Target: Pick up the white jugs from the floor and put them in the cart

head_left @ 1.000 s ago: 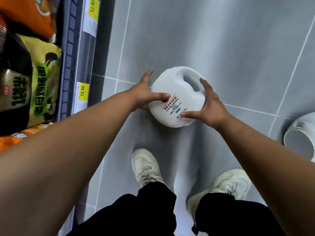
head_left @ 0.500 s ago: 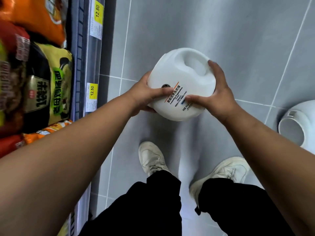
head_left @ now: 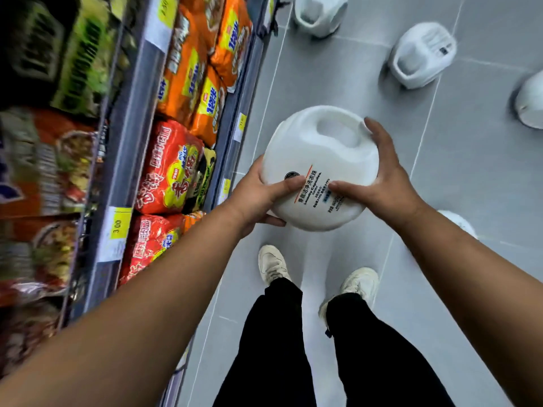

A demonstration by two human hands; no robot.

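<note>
Both hands are gripping one white jug [head_left: 320, 160], holding it well above the grey tiles. The left hand [head_left: 252, 198] is cupping the jug's left side, its thumb lying across the printed label and its other fingers curling underneath. The right hand [head_left: 385, 177] is clasping the opposite side, its thumb pressing the label close to the left thumb and its fingers wrapping up over the jug's shoulder beside the moulded handle recess. The jug is sitting between the two palms with the label facing the camera (black lettering with an orange-red stroke, too small to read fully). Beyond the right hand's fingertips, three more white jugs are resting on the tiled floor [head_left: 352, 69]: a second jug [head_left: 420, 54] just ahead of that hand, a third jug [head_left: 320, 13] farther ahead and over toward the left hand's side, and a fourth jug [head_left: 529, 104] off the right hand's outer side, cut by the frame edge. On the outer side of the left hand, shelves [head_left: 129, 118] are carrying red noodle packets [head_left: 170, 168] and orange noodle packets [head_left: 199, 69], with yellow price tags [head_left: 119, 227] running along the shelf edges. Below both wrists, the person's black trousers [head_left: 338, 348] and two pale shoes are showing, the left shoe [head_left: 273, 264] under the left hand and the right shoe [head_left: 361, 282] under the right wrist.
</note>
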